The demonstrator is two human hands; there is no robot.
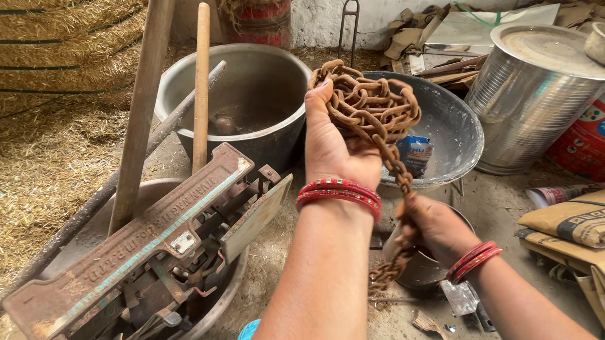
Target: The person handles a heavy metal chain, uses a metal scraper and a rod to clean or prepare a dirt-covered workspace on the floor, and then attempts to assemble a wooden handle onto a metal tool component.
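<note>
**Rusty chain gathered between two hands**

The left hand is raised, fingers curled around a bunched heap of rusty brown iron chain, seemingly to keep the loops off the floor. One strand hangs nearly straight down into the right hand, fisted around it lower down. Behind the left hand sits a shallow grey metal basin; a rusted weighing scale lies to its left.

Left hand raised, back toward me, fingers curled shut around a bunched load. Right hand lower, fisted, knuckles up. Both forearms reach forward from bottom edge; I note red bangles on each wrist.
</note>
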